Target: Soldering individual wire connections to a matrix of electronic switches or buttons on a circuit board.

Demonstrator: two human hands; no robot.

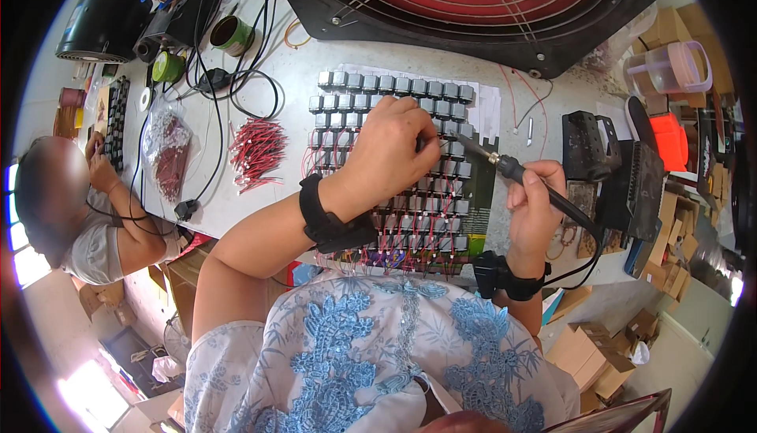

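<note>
Rows of small silver-and-black box-shaped parts (410, 86) stand on the bench in front of me, those nearer me with red and pale wires attached. Over the middle rows, my left hand (390, 149) is closed, its fingertips pinched together; whatever they hold is too small or hidden to make out. My right hand (536, 212) grips a soldering iron (511, 169) by its dark handle. The iron's tip points left, close to the left fingers at the right side of the rows. Black bands with a box are strapped round both wrists.
A large black-framed fan (473, 27) stands at the far side. Left of the rows lie a pile of red wires (259, 153), a plastic bag of wires (167, 153) and black cables (211, 110). Black metal stands (585, 145) sit at right. A co-worker's hand (101, 171) works at far left.
</note>
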